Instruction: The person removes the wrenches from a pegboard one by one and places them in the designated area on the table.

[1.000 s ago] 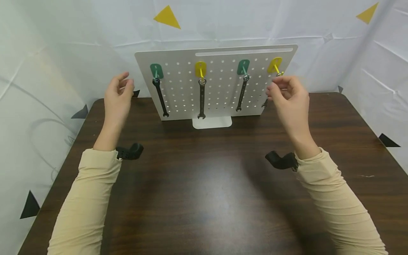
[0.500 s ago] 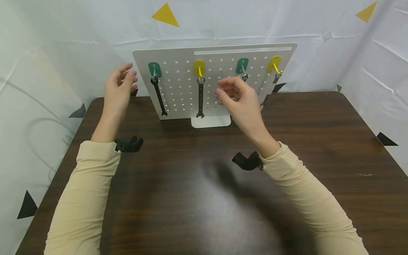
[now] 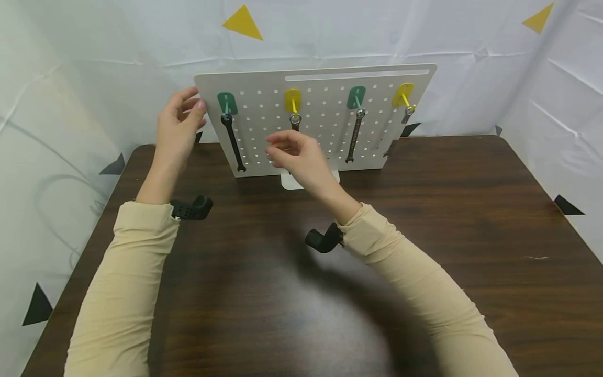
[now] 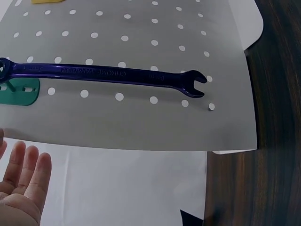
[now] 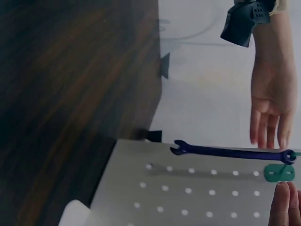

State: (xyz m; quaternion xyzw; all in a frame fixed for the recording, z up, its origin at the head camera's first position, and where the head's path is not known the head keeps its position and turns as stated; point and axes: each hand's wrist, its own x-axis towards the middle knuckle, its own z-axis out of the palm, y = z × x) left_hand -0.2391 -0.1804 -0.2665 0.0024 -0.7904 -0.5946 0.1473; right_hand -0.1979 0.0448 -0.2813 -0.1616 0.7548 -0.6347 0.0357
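A grey perforated pegboard (image 3: pixel 264 84) stands at the back of the table, with combination wrenches hung by their ring ends on green and yellow hooks. My left hand (image 3: pixel 176 125) is beside the board's left edge, fingers loosely bent and holding nothing. Closest to it hangs the leftmost wrench (image 3: pixel 234 144), dark purple-blue in the left wrist view. My right hand (image 3: pixel 301 157), also without anything in it, is in front of the second wrench (image 3: pixel 295 123) and hides its lower part. Further right hang a third wrench (image 3: pixel 355 137) and the rightmost wrench (image 3: pixel 408 114).
The board's white foot (image 3: pixel 289 182) rests on the dark wooden table (image 3: pixel 452 220). White sheeting (image 3: pixel 339 31) with yellow and black triangles surrounds the table on the back and sides. A black wrist camera (image 3: pixel 192 208) juts inward from the left wrist, another (image 3: pixel 324 239) from the right.
My right hand has swept left across the board, from the rightmost wrench to the second one from the left. My left hand has shifted slightly towards the board's left edge.
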